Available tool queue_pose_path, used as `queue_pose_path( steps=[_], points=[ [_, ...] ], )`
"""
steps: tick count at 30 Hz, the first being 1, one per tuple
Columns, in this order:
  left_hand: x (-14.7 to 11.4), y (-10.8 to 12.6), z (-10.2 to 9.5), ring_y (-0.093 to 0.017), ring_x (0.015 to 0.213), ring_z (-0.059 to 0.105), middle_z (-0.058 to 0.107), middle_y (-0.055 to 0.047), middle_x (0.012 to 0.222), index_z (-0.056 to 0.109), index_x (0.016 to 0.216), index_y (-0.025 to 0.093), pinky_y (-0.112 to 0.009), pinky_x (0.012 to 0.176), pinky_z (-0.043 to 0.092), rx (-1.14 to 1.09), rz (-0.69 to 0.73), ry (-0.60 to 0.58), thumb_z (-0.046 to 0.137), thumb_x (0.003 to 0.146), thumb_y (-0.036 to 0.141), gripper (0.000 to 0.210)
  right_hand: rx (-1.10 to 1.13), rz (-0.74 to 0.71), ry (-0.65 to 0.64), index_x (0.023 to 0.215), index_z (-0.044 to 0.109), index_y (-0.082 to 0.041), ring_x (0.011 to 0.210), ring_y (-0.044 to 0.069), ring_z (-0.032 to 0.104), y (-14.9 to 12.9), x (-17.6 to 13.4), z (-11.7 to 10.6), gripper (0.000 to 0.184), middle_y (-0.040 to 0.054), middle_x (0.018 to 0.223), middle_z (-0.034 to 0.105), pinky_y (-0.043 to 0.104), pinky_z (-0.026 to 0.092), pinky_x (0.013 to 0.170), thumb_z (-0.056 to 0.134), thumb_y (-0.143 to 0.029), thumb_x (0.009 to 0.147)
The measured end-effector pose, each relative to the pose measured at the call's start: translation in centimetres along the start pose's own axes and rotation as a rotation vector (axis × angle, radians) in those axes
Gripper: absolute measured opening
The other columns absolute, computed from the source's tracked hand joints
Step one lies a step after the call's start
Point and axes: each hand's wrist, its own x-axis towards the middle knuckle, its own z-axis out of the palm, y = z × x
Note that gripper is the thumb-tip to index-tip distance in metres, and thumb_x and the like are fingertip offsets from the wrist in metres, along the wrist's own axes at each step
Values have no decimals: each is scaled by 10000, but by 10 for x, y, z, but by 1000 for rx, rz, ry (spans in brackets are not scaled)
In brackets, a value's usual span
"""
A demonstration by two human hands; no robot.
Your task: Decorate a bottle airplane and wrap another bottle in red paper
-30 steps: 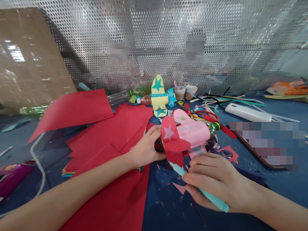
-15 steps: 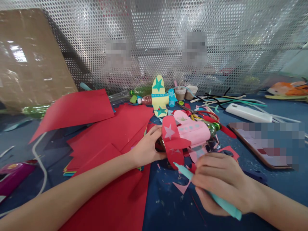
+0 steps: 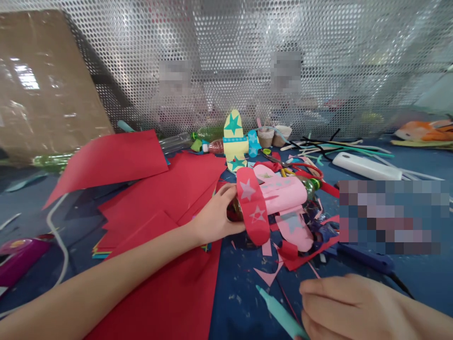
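My left hand (image 3: 219,215) is closed around the dark end of a toy plane made from a plastic bottle. Pink paper (image 3: 286,194) wraps the bottle, and a red paper oval (image 3: 253,205) with pale stars stands across the end near my fingers. A pink wing (image 3: 295,229) with a grey star hangs over the table. At the bottom right is my right hand (image 3: 348,304), fingers curled, with a teal pen (image 3: 281,311) in its lower fingers. The pen's tip points up and left, apart from the plane; its back end is cut off by the frame.
Red paper sheets (image 3: 159,269) cover the left. A yellow paper plane (image 3: 235,146) stands behind. Scissors (image 3: 307,167), a dark blue glue gun (image 3: 368,257), paper scraps (image 3: 271,274) and a white power strip (image 3: 366,166) lie on the right. A perforated metal panel (image 3: 226,42) closes the back.
My right hand and the pen have moved down, away from the plane. The plane has turned slightly in my left hand; a red flap over its pink body no longer shows.
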Motion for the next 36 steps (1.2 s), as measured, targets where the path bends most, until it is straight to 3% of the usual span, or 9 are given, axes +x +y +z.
queue_pose_path(
  steps=[3,6,9,12,17,27,36],
  points=[
    [0,-3,1,-298,1175,509,534,-102,1267,477,1221,203,-466,1005,429,-45,-36,7,705,674,210,592,49,-47,42,672,590,-228,504,98,541,11,11,-4,184,-49,536,578,220,524,557,573,-165,845],
    [0,-6,2,-297,1145,533,543,-101,1251,481,1212,205,-467,976,453,-77,-45,7,690,676,185,576,81,-87,45,693,607,-217,516,96,544,21,25,-10,179,-46,544,596,216,524,582,548,-117,829],
    [0,-6,3,-301,1152,529,549,-101,1230,480,1213,200,-466,977,451,-77,-41,8,694,675,180,580,32,-123,131,776,627,-191,513,114,553,28,36,-14,125,-33,544,615,253,529,609,538,-113,814],
    [0,-5,2,-303,1175,514,535,-106,1245,473,1221,189,-463,999,434,-79,-33,3,701,657,168,609,-33,17,207,837,606,-156,580,145,595,33,43,-13,91,6,619,662,293,527,614,548,-98,799],
    [0,-2,1,-298,1202,492,513,-111,1295,461,1235,192,-475,1014,418,-84,2,10,701,666,171,618,32,225,166,846,573,-157,613,152,593,40,44,-7,98,26,671,659,287,506,569,547,-72,805],
    [-1,-4,3,-281,1207,491,514,-108,1263,473,1241,191,-431,1008,437,-44,22,28,729,684,224,614,20,218,143,886,600,-153,671,162,636,43,43,-1,108,33,715,681,296,530,646,516,-92,858],
    [-1,-3,2,-295,1204,495,517,-112,1275,473,1255,200,-453,1001,442,-31,23,29,735,681,246,632,36,225,127,880,608,-151,678,168,632,44,42,-2,102,37,721,680,303,534,623,519,-105,859]
  ],
)
